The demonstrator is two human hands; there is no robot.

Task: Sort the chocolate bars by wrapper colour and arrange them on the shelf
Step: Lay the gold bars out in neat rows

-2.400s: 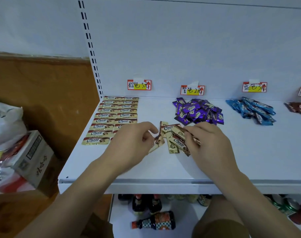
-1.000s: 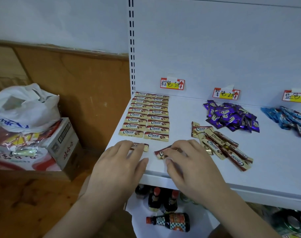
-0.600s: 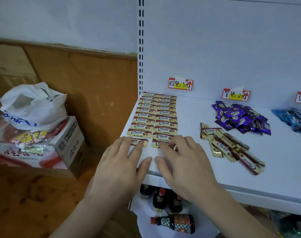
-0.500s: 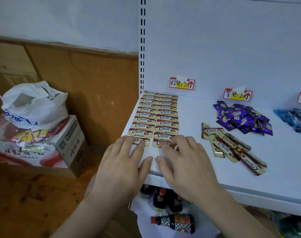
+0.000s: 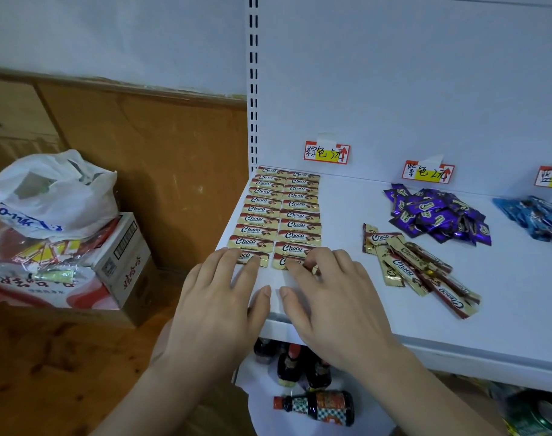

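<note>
Gold-and-brown chocolate bars [image 5: 279, 215] lie in two neat columns at the left end of the white shelf [image 5: 457, 335]. My left hand [image 5: 219, 306] lies flat, its fingertips pressing the nearest bar of the left column [image 5: 258, 258]. My right hand [image 5: 337, 297] lies flat too, fingers on the nearest bar of the right column [image 5: 282, 262]. A loose pile of gold-and-brown bars [image 5: 416, 265] sits to the right of my right hand. Behind it lie a purple pile [image 5: 438, 215] and a blue pile [image 5: 535, 217].
Price labels [image 5: 327, 152] are taped to the shelf's back panel. Dark sauce bottles [image 5: 315, 407] stand and lie on the lower shelf. Left of the shelf, a cardboard box [image 5: 123, 265] with a white plastic bag [image 5: 54, 196] sits on the wooden floor.
My hands took two gold-brown bars from the loose pile and slid them left and back to the front ends of the two columns. The view swung left with them.
</note>
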